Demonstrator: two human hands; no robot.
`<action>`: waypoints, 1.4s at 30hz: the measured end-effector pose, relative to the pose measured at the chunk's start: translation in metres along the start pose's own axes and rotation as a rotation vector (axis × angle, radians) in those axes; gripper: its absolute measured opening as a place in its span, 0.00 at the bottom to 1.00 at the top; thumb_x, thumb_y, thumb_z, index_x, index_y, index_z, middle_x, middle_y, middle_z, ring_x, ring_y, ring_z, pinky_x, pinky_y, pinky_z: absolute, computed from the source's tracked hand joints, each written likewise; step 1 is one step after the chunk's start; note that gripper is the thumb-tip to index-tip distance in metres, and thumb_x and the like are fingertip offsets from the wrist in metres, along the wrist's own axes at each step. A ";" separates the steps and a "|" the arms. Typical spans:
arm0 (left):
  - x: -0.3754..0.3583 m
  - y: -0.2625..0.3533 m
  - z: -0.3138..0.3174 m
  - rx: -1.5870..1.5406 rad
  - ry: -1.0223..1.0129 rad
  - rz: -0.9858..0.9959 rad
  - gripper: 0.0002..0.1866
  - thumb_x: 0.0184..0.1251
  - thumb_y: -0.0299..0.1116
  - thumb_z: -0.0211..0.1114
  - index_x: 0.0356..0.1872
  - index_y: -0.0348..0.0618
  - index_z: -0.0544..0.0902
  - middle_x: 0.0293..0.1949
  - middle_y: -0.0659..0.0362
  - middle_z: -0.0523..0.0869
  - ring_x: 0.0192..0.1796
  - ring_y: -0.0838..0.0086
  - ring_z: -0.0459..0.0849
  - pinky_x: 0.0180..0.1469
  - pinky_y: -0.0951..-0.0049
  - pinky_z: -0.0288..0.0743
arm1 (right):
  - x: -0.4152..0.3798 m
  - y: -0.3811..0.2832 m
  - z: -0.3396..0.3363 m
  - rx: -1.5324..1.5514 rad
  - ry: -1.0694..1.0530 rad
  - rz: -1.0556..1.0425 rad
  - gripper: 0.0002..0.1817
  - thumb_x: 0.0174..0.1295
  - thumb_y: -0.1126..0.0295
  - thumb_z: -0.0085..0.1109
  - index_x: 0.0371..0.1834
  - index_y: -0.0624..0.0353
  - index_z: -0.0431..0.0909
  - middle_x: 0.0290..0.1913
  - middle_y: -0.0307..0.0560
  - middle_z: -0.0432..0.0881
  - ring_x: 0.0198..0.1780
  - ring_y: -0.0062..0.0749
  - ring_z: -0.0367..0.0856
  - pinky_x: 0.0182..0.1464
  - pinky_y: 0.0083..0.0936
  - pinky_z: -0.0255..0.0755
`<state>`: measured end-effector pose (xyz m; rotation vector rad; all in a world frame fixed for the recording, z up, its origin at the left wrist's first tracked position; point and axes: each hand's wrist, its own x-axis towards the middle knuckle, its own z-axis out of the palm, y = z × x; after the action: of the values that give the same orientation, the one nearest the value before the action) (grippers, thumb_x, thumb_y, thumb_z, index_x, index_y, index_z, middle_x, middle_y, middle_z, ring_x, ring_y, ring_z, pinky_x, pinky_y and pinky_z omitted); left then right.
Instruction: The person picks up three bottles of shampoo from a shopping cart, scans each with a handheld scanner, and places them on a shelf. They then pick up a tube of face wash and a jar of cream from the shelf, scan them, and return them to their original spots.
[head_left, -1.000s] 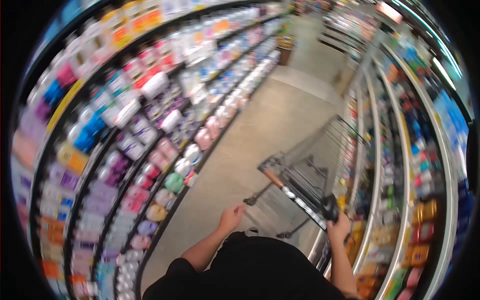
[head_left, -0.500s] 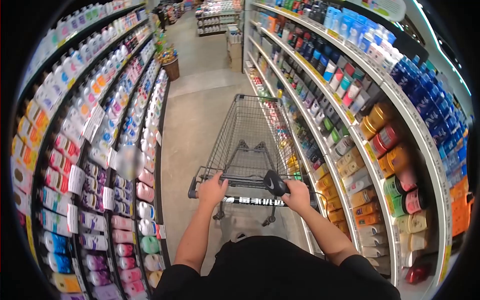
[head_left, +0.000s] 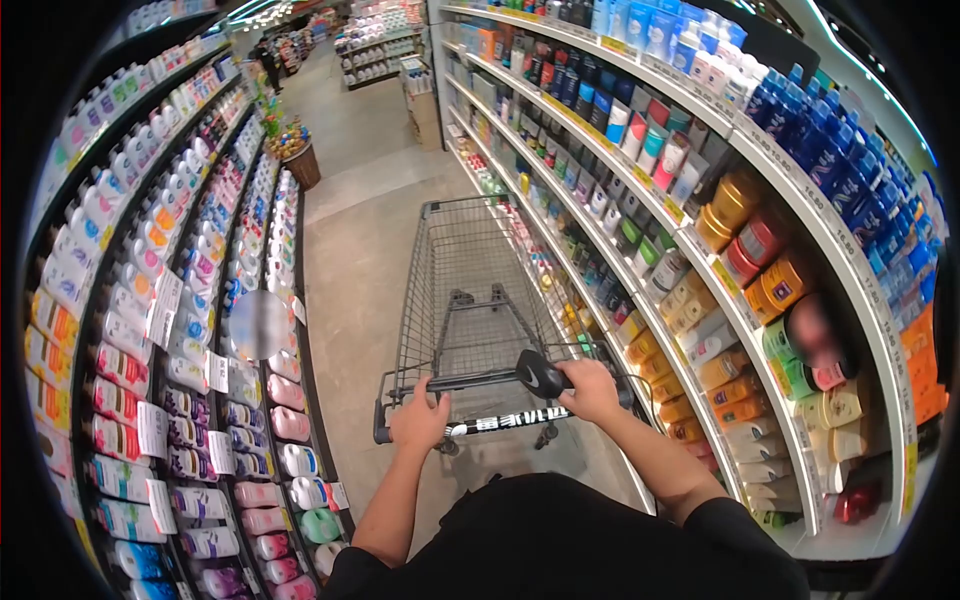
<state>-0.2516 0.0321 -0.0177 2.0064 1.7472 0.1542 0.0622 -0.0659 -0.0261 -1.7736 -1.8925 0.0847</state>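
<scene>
A grey wire shopping cart (head_left: 408,300) stands right in front of me, its basket stretching away down the aisle. My left hand (head_left: 418,415) is wrapped round the left part of the cart handle (head_left: 508,424), which carries white lettering. On the handle's right part, my right hand (head_left: 592,391) has its fingers curled over the bar. Close against that hand's thumb side sits a black rounded object (head_left: 541,374) with a pale swoosh mark. Parts of the handle under both hands are hidden.
Shelves of bottles (head_left: 200,345) line the left side. On the right, shelves (head_left: 640,180) of tubes, jars and bottles run close beside the cart. A brown planter (head_left: 300,165) stands ahead on the left; a display rack (head_left: 382,55) is farther back.
The aisle, planter and far rack have shifted left in view, and the planter looks nearer. The cart's front end also sits farther left. Both hands keep their hold on the handle.
</scene>
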 end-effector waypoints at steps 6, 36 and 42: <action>0.005 -0.004 0.004 -0.012 0.082 -0.020 0.30 0.64 0.55 0.59 0.65 0.56 0.73 0.36 0.61 0.90 0.41 0.60 0.88 0.45 0.58 0.78 | 0.008 -0.001 0.003 0.018 0.017 -0.002 0.23 0.44 0.65 0.65 0.48 0.56 0.79 0.40 0.48 0.82 0.46 0.46 0.78 0.52 0.39 0.71; -0.031 0.002 0.015 0.013 -0.025 0.012 0.37 0.68 0.52 0.59 0.74 0.52 0.60 0.42 0.55 0.89 0.41 0.59 0.88 0.45 0.59 0.77 | 0.022 0.025 0.009 0.034 0.060 -0.041 0.19 0.44 0.62 0.66 0.42 0.51 0.79 0.37 0.40 0.81 0.45 0.38 0.78 0.50 0.35 0.70; -0.026 0.011 0.013 -0.068 0.077 0.083 0.25 0.69 0.49 0.58 0.61 0.47 0.77 0.38 0.55 0.89 0.39 0.62 0.88 0.44 0.61 0.77 | 0.053 0.033 0.016 -0.009 0.096 -0.038 0.21 0.43 0.63 0.67 0.45 0.51 0.79 0.39 0.41 0.81 0.48 0.39 0.78 0.52 0.37 0.69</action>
<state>-0.2416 0.0024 -0.0188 2.0489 1.6824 0.3184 0.0861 -0.0063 -0.0352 -1.7157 -1.8598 -0.0227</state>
